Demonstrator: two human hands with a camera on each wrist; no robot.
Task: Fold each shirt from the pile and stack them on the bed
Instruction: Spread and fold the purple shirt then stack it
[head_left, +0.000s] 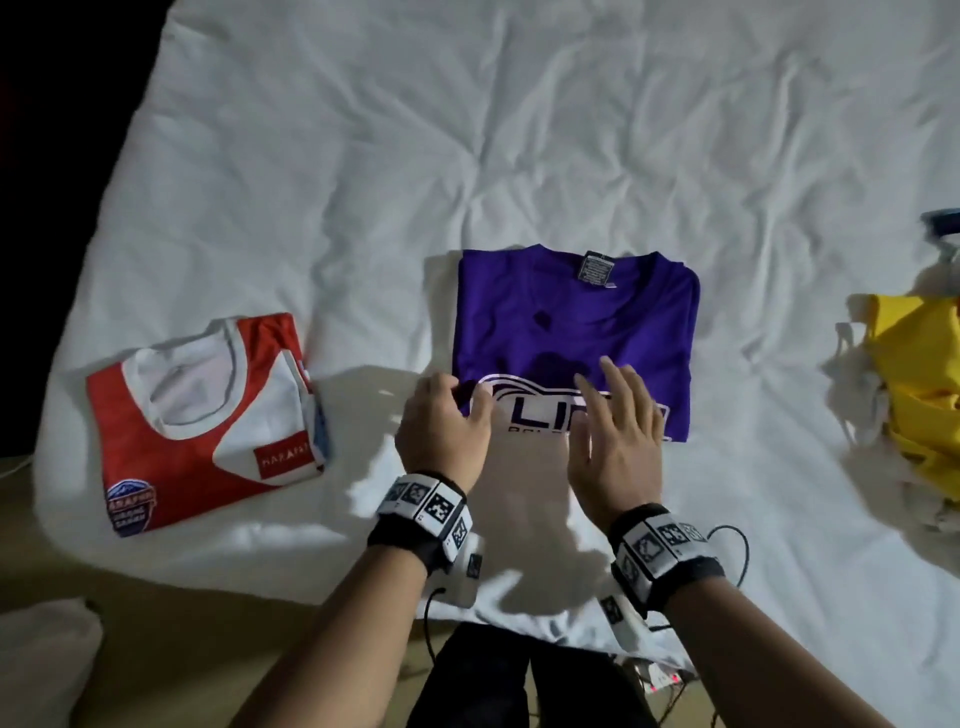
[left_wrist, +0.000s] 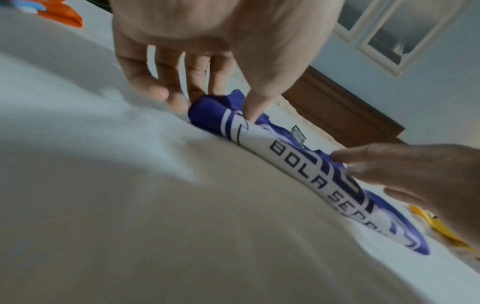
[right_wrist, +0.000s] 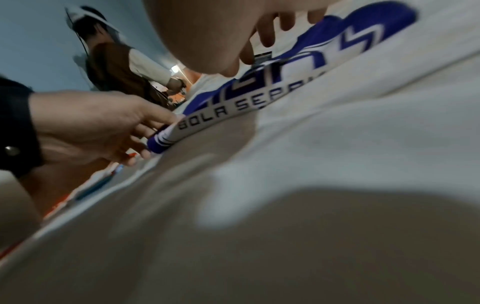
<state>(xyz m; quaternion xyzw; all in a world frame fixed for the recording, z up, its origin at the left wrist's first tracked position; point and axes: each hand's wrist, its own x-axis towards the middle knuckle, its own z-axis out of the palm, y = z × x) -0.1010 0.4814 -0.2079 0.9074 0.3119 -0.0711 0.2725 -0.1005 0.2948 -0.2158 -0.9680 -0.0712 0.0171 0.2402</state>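
— Nearest the camera?
— Two forearms with marker-printed wristbands (head_left: 423, 512), above a rumpled white bed sheet (head_left: 363, 156).
— And the hands?
— Left hand (head_left: 441, 426) pinching the near left corner of a folded purple T-shirt (head_left: 571, 312), thumb on top, fingers curled beneath the fold. Right hand (head_left: 615, 441) spread with fingers straight, low over the shirt's near edge, gripping nothing.
— Any readable writing?
— "BOLA SEPA…" along the near fold; larger white letters starting "LI"; collar label (head_left: 596, 267) too small to read.
— To the sides?
— Left, well apart: a folded red-and-white jersey (head_left: 202, 415), print unclear. Right: a rumpled yellow garment (head_left: 919, 374).
— Farther back?
— Wooden headboard (left_wrist: 337, 111), pale blue wall, white-framed window (left_wrist: 394, 30).
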